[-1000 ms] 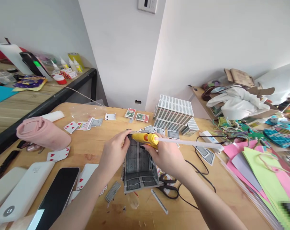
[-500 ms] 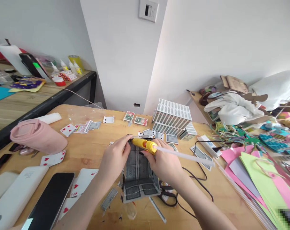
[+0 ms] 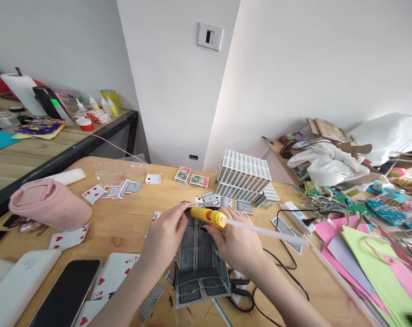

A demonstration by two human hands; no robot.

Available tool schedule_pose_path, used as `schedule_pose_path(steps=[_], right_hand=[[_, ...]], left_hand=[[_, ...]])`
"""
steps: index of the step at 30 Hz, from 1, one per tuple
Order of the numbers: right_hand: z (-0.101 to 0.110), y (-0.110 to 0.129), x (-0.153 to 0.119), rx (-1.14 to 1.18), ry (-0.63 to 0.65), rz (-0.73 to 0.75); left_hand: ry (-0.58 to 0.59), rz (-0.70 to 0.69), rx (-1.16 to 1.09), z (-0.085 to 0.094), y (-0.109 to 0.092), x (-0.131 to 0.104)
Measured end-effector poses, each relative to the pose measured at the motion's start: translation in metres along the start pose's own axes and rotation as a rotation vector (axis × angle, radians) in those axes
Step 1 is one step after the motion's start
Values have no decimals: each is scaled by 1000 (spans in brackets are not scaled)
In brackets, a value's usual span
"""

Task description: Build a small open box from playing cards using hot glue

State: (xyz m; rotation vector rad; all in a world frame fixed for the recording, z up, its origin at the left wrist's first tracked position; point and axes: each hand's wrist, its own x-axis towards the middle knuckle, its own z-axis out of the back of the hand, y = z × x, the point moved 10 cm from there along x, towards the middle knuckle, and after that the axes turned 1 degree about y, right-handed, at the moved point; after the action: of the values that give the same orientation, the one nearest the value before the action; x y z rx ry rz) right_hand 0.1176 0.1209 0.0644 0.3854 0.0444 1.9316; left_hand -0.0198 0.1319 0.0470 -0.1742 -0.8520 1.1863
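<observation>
In my right hand (image 3: 238,234) is a yellow hot glue gun (image 3: 208,218), its long whitish glue stick (image 3: 267,231) jutting out to the right. My left hand (image 3: 167,231) is closed on the upper left edge of a box-like structure made of playing cards (image 3: 195,254), thumb and fingers pinching it. The gun's tip points left toward that edge, close to my left fingers. Grey patterned card backs line the structure's inside. Black-handled scissors (image 3: 242,295) lie at its right side, and a loose grey card piece (image 3: 151,301) rests at its left.
Stacked card boxes (image 3: 245,170) stand at the back right. A pink rolled case (image 3: 51,204), a black phone (image 3: 68,293) and a white power bank (image 3: 25,288) lie left. A black cable (image 3: 291,263) and a power strip (image 3: 296,215) are right, beside coloured paper (image 3: 365,250).
The view has tilted slightly upward, so the scene sits lower. Both hands keep their holds on the glue gun and the card structure, with little movement between them.
</observation>
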Motion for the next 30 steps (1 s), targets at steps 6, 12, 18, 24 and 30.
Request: schedule_pose_path(steps=[6, 12, 18, 24, 30], right_hand=[[2, 1, 2, -33, 8, 8], [6, 2, 2, -84, 0, 31], [12, 2, 1, -88, -11, 55], [17, -2, 1, -109, 14, 63], [20, -5, -1, -149, 35, 90]], left_hand=[[-15, -19, 8, -1, -1, 0], [-15, -13, -2, 0, -2, 1], [-3, 3, -2, 1, -2, 2], [-4, 1, 15, 0, -1, 2], [-15, -12, 27, 1, -5, 1]])
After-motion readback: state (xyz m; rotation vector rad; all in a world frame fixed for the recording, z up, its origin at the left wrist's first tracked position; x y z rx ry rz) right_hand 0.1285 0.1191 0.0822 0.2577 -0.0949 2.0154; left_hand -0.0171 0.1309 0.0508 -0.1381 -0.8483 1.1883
